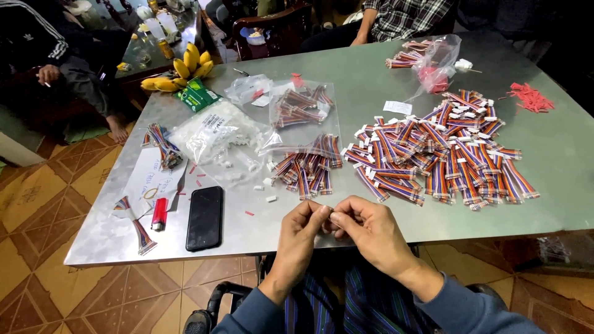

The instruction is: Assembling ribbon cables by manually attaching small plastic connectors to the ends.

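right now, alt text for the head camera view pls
Two bare hands, left hand and right hand, pinch a small part together at the near edge of a metal table. Behind them lie piles of striped ribbon cables, a black phone and bananas.

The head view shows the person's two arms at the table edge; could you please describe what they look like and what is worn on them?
Both hands are bare: the left hand and right hand show no gloves, and no rings or watch are visible. Each forearm ends in a long blue sleeve: the left sleeve and right sleeve, plain, without visible markings.
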